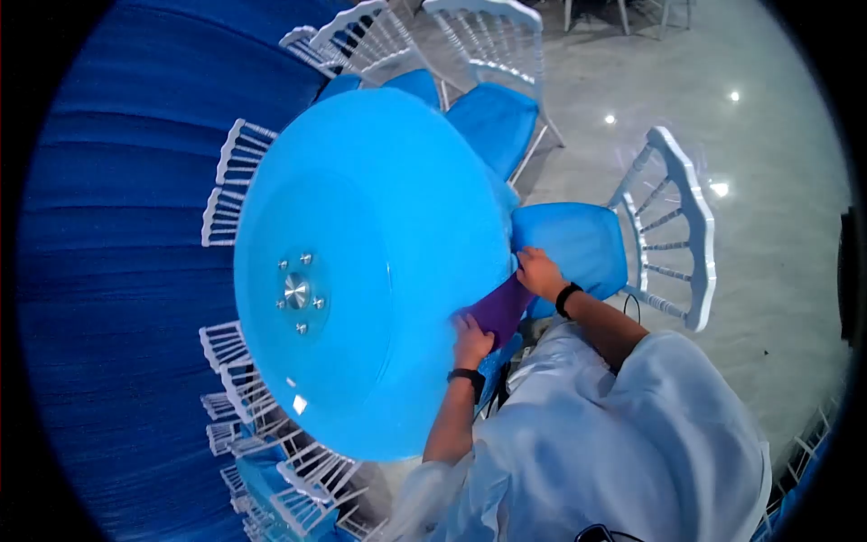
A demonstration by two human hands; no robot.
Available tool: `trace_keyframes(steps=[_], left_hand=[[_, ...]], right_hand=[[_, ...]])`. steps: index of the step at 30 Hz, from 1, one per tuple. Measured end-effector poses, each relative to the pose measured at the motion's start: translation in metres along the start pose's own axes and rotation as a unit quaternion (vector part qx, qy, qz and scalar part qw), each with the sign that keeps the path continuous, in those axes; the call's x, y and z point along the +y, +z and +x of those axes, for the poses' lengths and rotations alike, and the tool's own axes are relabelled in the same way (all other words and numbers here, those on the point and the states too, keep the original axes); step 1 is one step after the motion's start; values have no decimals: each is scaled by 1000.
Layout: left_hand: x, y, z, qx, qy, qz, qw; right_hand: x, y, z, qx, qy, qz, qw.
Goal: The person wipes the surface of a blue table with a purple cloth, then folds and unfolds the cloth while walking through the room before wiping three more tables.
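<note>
A purple cloth (498, 316) is stretched between my two hands at the near edge of the round table (433, 208), which has a bright blue cover. My left hand (474, 341) grips the cloth's lower left end, over the table's rim. At the upper right end, my right hand (540, 274) has its fingers closed on the same cloth, beside a blue chair seat (573, 239). Each wrist wears a dark band. Parts of the cloth under my fingers are hidden.
A clear glass turntable with a metal hub (296, 291) lies on the table. White chairs (682, 226) with blue seats stand around it. Blue draped fabric (117, 253) hangs along the left. Shiny pale floor (759, 181) spreads to the right, and more chairs (312, 492) stand lower left.
</note>
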State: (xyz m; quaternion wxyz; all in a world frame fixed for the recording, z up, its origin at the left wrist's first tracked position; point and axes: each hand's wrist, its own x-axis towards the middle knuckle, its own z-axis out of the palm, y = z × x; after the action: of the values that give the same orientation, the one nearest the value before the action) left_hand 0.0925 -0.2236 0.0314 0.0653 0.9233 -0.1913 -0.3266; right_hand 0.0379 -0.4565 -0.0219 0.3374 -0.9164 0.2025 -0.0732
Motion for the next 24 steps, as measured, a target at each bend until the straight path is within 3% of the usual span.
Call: trace_keyframes(steps=[2,4,6,8,10,12,14,15,17,18,19,22,24], left_hand=[[-27,8,-6,-2,-36,32,999],[-81,37,-6,0,10,16,1000],[-110,42,-23,-14,-46,-21,999],[-147,63,-26,-49,-43,-55,996],[-104,34,-59,-27,-65,-22,997],[-63,12,-77,-21,-139,18,990],[-46,14,-82,17,-135,52,989],[-40,16,-81,57,-132,88,986],[-29,28,-76,59,-116,162,978],[-24,33,-73,63,-103,232,965],[-21,33,-61,-6,-119,164,979],[5,26,-60,-72,-106,89,988],[15,19,-57,-89,-89,115,985]], right_hand=[[-12,9,23,-39,25,33,998],[-26,8,35,-82,44,55,994],[-47,-14,37,-116,86,29,989],[-35,5,37,-72,29,7,997],[-32,7,41,-62,-92,-116,987],[-48,4,41,-65,-123,-94,986],[-68,-1,35,-329,-148,-18,933],[-67,4,26,-327,-143,-18,934],[-67,19,6,-307,-271,1,912],[-65,21,-1,-305,-263,4,915],[-62,19,-2,-291,-277,-20,916],[-50,15,-5,-252,-272,-56,927],[-47,6,-6,-255,-328,-114,903]])
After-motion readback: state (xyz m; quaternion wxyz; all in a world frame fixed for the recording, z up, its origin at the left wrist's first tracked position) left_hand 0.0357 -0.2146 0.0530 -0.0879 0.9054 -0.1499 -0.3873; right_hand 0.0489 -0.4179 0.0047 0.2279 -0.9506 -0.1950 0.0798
